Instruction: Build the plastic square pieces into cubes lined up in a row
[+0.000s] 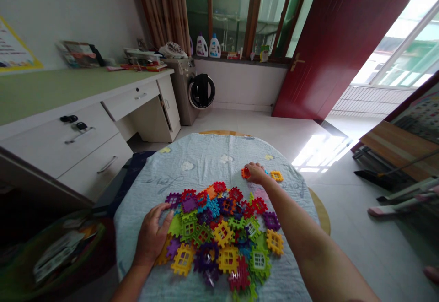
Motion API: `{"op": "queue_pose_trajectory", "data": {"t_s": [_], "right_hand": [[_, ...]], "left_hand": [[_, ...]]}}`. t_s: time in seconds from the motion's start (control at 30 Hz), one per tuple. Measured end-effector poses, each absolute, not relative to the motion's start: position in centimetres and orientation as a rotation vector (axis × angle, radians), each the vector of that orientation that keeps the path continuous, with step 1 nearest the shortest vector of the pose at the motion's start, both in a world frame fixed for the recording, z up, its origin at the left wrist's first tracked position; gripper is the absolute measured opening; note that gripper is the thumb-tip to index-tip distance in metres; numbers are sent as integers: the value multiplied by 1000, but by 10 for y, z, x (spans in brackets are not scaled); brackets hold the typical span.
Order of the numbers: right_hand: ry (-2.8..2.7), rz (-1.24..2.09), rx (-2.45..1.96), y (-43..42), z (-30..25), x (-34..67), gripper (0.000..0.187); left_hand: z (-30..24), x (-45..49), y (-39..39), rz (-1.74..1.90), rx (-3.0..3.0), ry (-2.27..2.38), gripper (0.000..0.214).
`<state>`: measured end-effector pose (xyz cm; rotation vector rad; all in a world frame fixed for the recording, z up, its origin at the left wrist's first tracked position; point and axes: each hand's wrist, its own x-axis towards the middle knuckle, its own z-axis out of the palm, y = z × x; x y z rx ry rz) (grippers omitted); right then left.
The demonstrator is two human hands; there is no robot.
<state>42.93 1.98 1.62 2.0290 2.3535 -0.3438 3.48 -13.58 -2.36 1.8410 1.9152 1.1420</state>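
Note:
A heap of plastic interlocking building blocks (222, 233) in red, yellow, green, purple and blue lies on the cloth-covered round table. Many are square window pieces with notched edges. At the heap's left edge rests my left hand (153, 231), thumb and fingers apart, against the outer blocks and holding none. My right hand (255, 174) reaches past the heap, its fingers closed on a red-orange building block (244, 173) at the cloth. Just right of it lies a yellow building block (276, 176); a bit of blue shows between them, mostly hidden by the hand.
The pale blue tablecloth (206, 155) covers the table. To the left stand a white desk (137, 94) and a bin (99, 247) with litter. A washing machine (183, 91) is at the back, a red door (318, 41) at the right, and a folded wooden table (401, 148) beyond.

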Motion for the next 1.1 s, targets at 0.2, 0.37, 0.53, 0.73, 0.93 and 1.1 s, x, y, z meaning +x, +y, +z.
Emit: {"op": "queue_pose_trajectory", "data": {"t_s": [0.2,0.37,0.53,0.73,0.93,1.1], "right_hand": [[2420,-307,2215,-19,33,440,66],[2519,-442,2471,-94,14,455,46],[2401,-500,2664,-152,-12,452,36],[2360,-420,2618,-152,-3,433,39],[2272,-507,2687,-141,0,429,16],[2121,-529,2904,-143,-3,452,34]], "left_hand": [[-20,37,-136,1129,1840,1902,39],[-22,35,-135,1127,1875,1888,38],[-25,34,-133,1117,1918,1883,38],[-24,35,-132,1113,1947,1872,39],[-27,34,-131,1116,1961,1875,37],[-29,32,-130,1126,1971,1867,37]]}}
